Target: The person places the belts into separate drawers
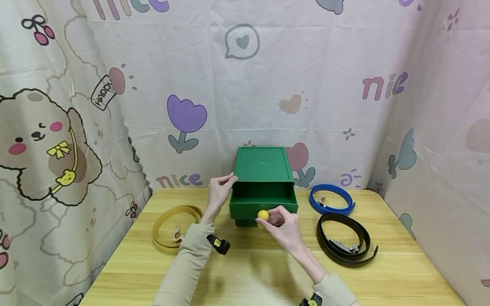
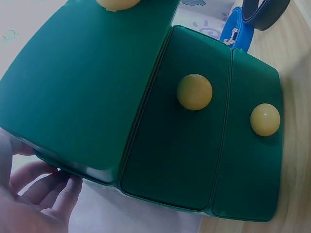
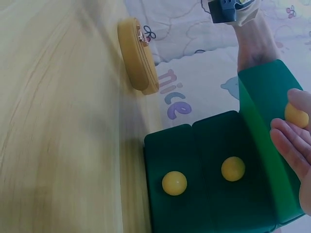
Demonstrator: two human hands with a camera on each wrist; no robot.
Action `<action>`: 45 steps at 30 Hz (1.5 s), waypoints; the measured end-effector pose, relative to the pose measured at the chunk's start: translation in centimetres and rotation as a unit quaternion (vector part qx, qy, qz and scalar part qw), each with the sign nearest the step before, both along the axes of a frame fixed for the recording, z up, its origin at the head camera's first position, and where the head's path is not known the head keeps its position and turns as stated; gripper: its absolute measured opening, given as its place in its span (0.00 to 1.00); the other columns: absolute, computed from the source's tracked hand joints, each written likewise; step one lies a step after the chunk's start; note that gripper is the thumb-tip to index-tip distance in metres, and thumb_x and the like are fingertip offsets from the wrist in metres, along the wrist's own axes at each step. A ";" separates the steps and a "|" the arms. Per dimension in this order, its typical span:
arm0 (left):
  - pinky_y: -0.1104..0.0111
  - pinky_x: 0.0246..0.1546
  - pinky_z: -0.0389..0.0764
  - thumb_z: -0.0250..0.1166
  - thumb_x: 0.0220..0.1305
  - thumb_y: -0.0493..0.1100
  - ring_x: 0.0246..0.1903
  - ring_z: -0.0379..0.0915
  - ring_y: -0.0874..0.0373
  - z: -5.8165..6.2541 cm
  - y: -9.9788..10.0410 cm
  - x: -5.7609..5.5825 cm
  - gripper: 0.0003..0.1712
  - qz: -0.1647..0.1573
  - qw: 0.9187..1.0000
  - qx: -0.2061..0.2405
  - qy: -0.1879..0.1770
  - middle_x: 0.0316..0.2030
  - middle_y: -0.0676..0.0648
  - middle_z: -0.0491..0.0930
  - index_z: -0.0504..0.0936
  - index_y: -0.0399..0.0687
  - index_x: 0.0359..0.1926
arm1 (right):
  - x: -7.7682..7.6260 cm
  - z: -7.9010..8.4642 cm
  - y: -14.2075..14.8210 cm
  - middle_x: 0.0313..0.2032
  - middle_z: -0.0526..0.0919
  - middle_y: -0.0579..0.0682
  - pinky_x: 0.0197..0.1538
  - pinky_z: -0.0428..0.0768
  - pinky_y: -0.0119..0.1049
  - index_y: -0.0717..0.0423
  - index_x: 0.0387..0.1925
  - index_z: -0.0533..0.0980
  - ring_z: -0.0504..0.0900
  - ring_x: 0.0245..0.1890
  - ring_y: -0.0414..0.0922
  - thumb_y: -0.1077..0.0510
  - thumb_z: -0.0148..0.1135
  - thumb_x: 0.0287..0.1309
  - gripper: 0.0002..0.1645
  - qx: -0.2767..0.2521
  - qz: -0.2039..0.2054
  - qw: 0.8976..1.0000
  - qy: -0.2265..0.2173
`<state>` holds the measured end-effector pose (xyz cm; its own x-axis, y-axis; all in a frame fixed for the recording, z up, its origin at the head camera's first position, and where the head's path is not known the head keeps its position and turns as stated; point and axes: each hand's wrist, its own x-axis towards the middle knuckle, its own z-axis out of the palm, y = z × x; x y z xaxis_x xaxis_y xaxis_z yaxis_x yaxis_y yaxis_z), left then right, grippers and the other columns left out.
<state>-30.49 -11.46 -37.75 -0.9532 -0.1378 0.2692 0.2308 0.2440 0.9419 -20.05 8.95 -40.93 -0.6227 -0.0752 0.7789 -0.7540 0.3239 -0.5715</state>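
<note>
A green drawer cabinet (image 1: 262,163) stands on the table with its top drawer (image 1: 245,210) pulled partway out. My right hand (image 1: 285,229) pinches that drawer's round yellow knob (image 1: 263,214) between thumb and fingers. At the cabinet's upper left front corner, my left hand (image 1: 219,193) grips the edge with bent fingers. In the left wrist view, the two lower drawers sit flush, with a middle yellow knob (image 2: 194,92) and a bottom yellow knob (image 2: 265,120). Only green walls show inside the pulled-out drawer.
Left of the cabinet lies a coiled tan belt (image 1: 158,238), close to my left sleeve. A blue belt (image 1: 346,208) and, nearer me, a black belt (image 1: 325,244) lie coiled on the right. Behind the wooden table (image 1: 245,272) hangs a printed curtain (image 1: 245,85).
</note>
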 end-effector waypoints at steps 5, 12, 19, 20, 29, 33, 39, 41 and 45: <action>0.53 0.56 0.82 0.67 0.66 0.47 0.59 0.80 0.48 0.0 0.0 0.0 0.20 -0.003 1.000 0.003 0.001 0.58 0.45 0.83 0.85 0.42 0.55 | 0.1 0.0 0.0 0.21 0.87 0.56 0.24 0.79 0.23 0.68 0.30 0.78 0.84 0.18 0.45 0.76 0.77 0.37 0.17 -0.001 0.002 1.000 0.010; 0.53 0.57 0.82 0.67 0.66 0.47 0.60 0.79 0.48 0.1 0.0 0.1 0.20 -0.004 1.000 0.004 0.001 0.59 0.45 0.83 0.85 0.42 0.55 | 0.3 -0.2 0.1 0.21 0.87 0.57 0.25 0.79 0.23 0.68 0.31 0.78 0.84 0.18 0.46 0.76 0.77 0.37 0.17 0.001 0.005 1.000 0.008; 0.54 0.56 0.83 0.67 0.66 0.47 0.59 0.80 0.48 0.0 0.0 0.0 0.20 -0.002 1.000 0.001 0.002 0.58 0.45 0.83 0.86 0.43 0.55 | 0.6 -0.2 0.1 0.21 0.87 0.56 0.25 0.79 0.23 0.66 0.31 0.78 0.84 0.18 0.44 0.75 0.78 0.37 0.18 0.003 0.002 1.000 0.016; 0.54 0.55 0.83 0.67 0.66 0.47 0.59 0.80 0.48 0.0 0.0 0.0 0.20 -0.002 1.000 0.001 0.002 0.58 0.45 0.83 0.86 0.43 0.55 | 0.6 -0.2 0.1 0.21 0.87 0.56 0.25 0.79 0.23 0.66 0.31 0.78 0.84 0.18 0.44 0.75 0.78 0.36 0.18 0.003 0.002 1.000 0.018; 0.53 0.55 0.83 0.67 0.66 0.47 0.59 0.80 0.48 0.0 0.0 0.0 0.19 0.000 1.000 -0.001 0.005 0.57 0.45 0.84 0.86 0.42 0.54 | 0.8 -0.3 0.1 0.21 0.88 0.56 0.25 0.80 0.23 0.66 0.31 0.78 0.84 0.18 0.42 0.76 0.78 0.34 0.19 0.005 0.004 1.000 0.024; 0.54 0.54 0.83 0.67 0.66 0.47 0.58 0.81 0.48 -0.1 0.0 0.0 0.19 0.002 1.000 -0.004 0.006 0.57 0.45 0.84 0.86 0.43 0.54 | 0.9 -0.2 0.2 0.21 0.87 0.57 0.25 0.80 0.23 0.67 0.31 0.78 0.84 0.18 0.42 0.77 0.78 0.34 0.19 0.005 0.012 0.999 0.032; 0.54 0.54 0.84 0.67 0.66 0.47 0.58 0.81 0.48 -0.1 0.0 0.0 0.19 0.000 1.000 -0.004 0.007 0.58 0.45 0.84 0.86 0.43 0.54 | 0.5 -1.1 0.3 0.21 0.87 0.56 0.25 0.80 0.23 0.67 0.31 0.78 0.84 0.17 0.42 0.77 0.78 0.32 0.20 0.005 0.013 0.999 0.036; 0.54 0.54 0.83 0.67 0.66 0.47 0.59 0.80 0.48 -0.1 0.0 0.0 0.19 0.000 1.000 -0.005 0.007 0.58 0.45 0.83 0.86 0.43 0.54 | -0.1 -1.8 0.4 0.21 0.87 0.55 0.25 0.80 0.23 0.65 0.31 0.79 0.84 0.18 0.41 0.76 0.78 0.33 0.20 0.004 0.014 0.999 0.036; 0.54 0.54 0.84 0.67 0.66 0.47 0.59 0.80 0.48 -0.1 0.0 0.0 0.19 0.002 1.000 -0.007 0.005 0.58 0.46 0.83 0.86 0.43 0.54 | -0.9 -3.1 0.8 0.23 0.89 0.52 0.26 0.80 0.22 0.60 0.34 0.80 0.85 0.20 0.37 0.72 0.80 0.37 0.20 0.005 0.020 1.000 0.022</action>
<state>-30.49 -11.45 -37.82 -0.9496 -0.1378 0.2814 0.2400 0.2577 0.9360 -20.90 9.70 -43.98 -0.5838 -0.1078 0.8047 -0.7911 0.2984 -0.5339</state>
